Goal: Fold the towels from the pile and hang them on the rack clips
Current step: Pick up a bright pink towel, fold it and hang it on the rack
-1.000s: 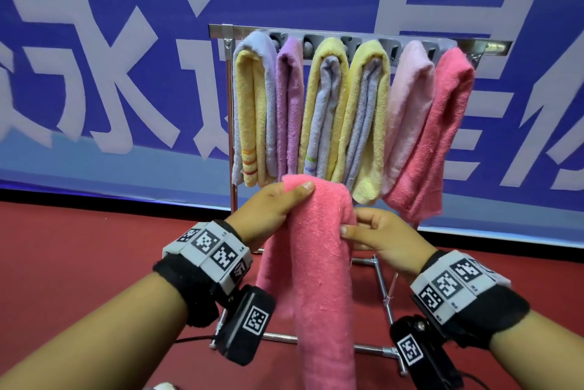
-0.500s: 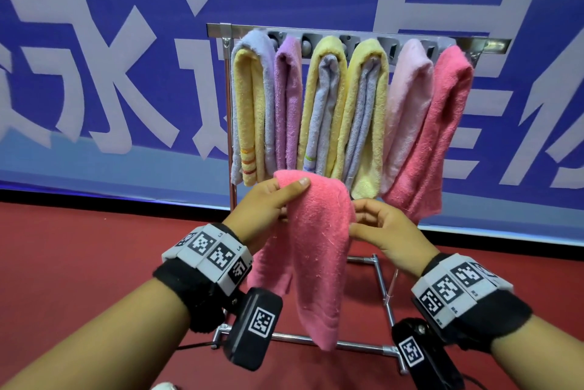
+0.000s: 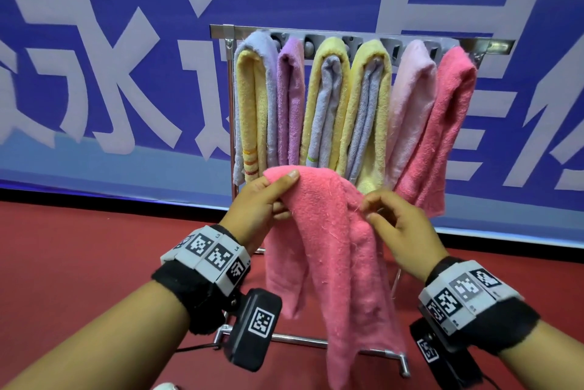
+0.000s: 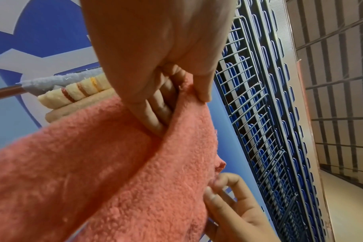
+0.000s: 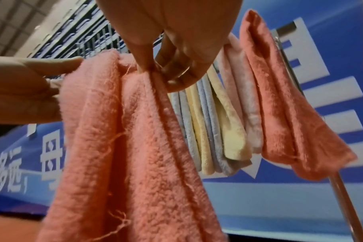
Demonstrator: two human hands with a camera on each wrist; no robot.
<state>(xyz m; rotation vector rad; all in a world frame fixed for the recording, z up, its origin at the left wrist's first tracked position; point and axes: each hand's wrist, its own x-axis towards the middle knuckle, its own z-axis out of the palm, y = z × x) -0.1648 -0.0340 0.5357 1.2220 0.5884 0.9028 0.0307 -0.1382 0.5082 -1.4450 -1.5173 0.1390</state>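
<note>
The left hand [image 3: 259, 203] pinches the top fold of the pink towel [image 3: 328, 250]; the right hand [image 3: 401, 231] pinches its right edge. The towel hangs near the rack [image 3: 363, 34], below the clipped towels [image 3: 347, 108].

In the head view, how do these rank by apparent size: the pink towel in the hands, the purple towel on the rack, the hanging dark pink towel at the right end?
1. Pink towel in the hands, nearest the camera.
2. Dark pink towel.
3. Purple towel.

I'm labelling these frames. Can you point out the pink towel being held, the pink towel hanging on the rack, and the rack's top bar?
held pink towel [image 3: 328, 231]: head view, draped front face.
hanging pink towel [image 3: 448, 124]: head view, mid-length.
rack's top bar [image 3: 499, 45]: head view, right end.
</note>
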